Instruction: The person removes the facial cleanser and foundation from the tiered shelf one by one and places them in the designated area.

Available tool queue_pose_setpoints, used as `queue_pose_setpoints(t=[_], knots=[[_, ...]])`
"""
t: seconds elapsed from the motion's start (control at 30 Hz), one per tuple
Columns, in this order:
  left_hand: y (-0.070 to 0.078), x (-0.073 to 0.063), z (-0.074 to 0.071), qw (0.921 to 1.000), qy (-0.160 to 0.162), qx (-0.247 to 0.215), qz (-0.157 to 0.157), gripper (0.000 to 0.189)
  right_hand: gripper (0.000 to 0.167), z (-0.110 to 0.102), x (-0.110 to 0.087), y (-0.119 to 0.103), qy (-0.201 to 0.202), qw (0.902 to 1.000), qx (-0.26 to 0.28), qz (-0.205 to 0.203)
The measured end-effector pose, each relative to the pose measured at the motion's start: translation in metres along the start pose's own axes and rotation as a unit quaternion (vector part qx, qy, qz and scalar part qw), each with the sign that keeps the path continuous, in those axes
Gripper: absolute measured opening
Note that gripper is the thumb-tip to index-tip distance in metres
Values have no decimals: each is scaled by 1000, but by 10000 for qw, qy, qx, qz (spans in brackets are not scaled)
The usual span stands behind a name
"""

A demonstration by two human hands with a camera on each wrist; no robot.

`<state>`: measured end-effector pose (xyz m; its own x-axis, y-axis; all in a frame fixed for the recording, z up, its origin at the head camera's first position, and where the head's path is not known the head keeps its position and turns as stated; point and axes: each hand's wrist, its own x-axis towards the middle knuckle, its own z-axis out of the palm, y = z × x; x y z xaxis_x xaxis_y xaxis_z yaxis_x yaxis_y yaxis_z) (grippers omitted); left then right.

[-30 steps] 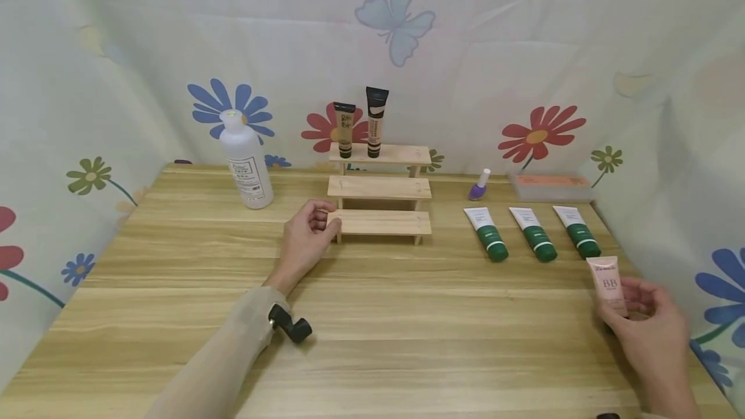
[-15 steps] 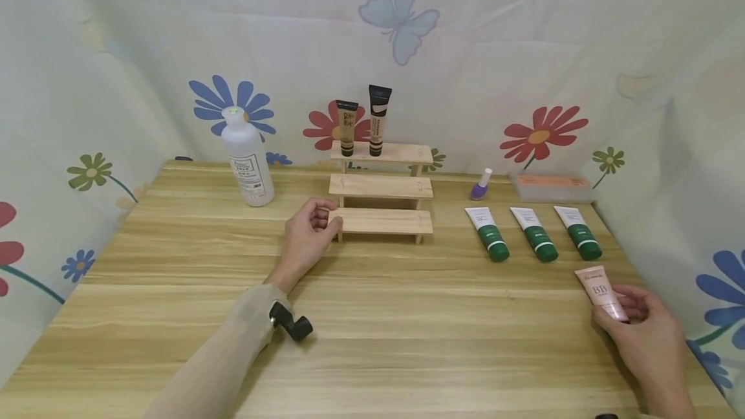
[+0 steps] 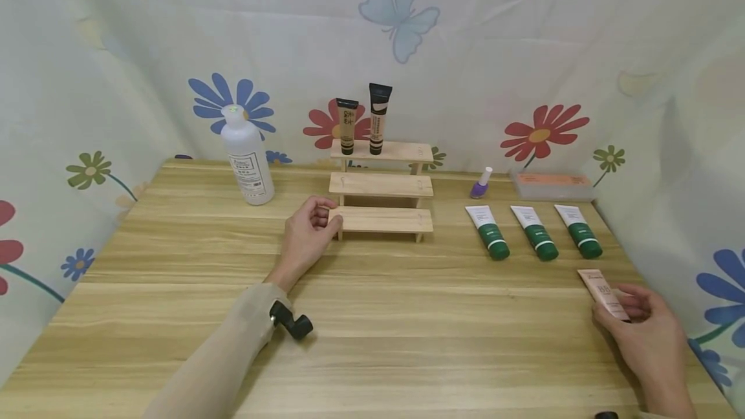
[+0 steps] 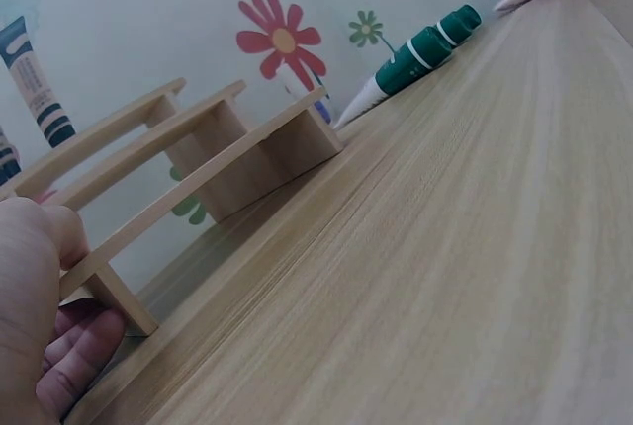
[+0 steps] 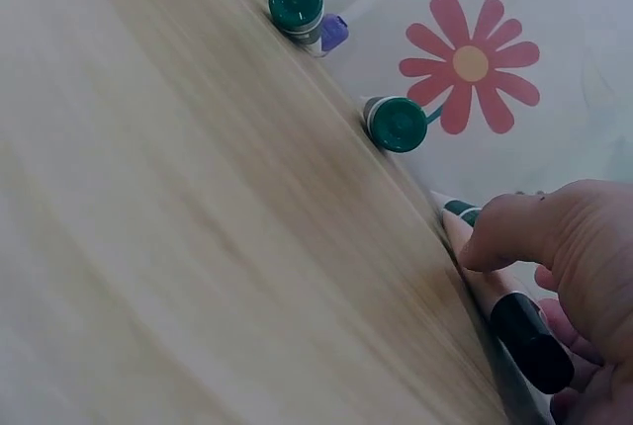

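At the middle of the table, my left hand [image 3: 306,230] pinches the left end of the lowest step of a three-step wooden display stand [image 3: 381,219]; the left wrist view shows the thumb [image 4: 61,232] over the step and fingers beneath. On the top step, a gold tube [image 3: 347,127] and a black-and-beige tube [image 3: 378,119] stand upright on their caps. Over at the right, my right hand [image 3: 647,335] holds a pink BB cream tube [image 3: 604,295] between thumb and fingers, low at the tabletop. Its black cap [image 5: 532,341] points back toward me in the right wrist view.
Three green-and-white tubes [image 3: 535,233] lie in a row in front of the pink tube. Behind them are a purple nail polish bottle [image 3: 480,184] and a clear box [image 3: 553,187]. A tall white bottle [image 3: 247,157] stands left of the stand, before a flowered curtain [image 3: 465,50].
The pink tube has come down from a raised, more upright pose to lying nearly flat at the table, its end tipped leftward. My left hand stays on the stand.
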<state>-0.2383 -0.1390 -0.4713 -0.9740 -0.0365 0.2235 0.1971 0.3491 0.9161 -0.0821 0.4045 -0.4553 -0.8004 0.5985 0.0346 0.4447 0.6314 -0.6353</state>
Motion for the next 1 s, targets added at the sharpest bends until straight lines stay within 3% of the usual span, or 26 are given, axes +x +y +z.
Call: queue_pose_setpoints(t=[0.2,0.4,0.57,0.67,0.87,1.0], knots=[[2,-1,-1,10000,23,-13,-1,25,78,-1,0,-1,108,9997,157,178],[0,-1,0,10000,7,37,-24,25,74,-1,-5,-4,583,9960,613,286],[2,-1,-1,10000,-2,22,-11,25,67,0,-11,-6,1326,9800,1482,-108],[1,0,-1,10000,-2,40,-17,25,69,2,-14,-9,1572,9718,1738,-273],[0,0,-2,10000,-2,69,-32,25,75,3,-15,-24,1834,9526,2381,-468],[2,-1,-1,10000,-6,56,-49,25,76,3,-14,-38,1781,9490,2521,-635]])
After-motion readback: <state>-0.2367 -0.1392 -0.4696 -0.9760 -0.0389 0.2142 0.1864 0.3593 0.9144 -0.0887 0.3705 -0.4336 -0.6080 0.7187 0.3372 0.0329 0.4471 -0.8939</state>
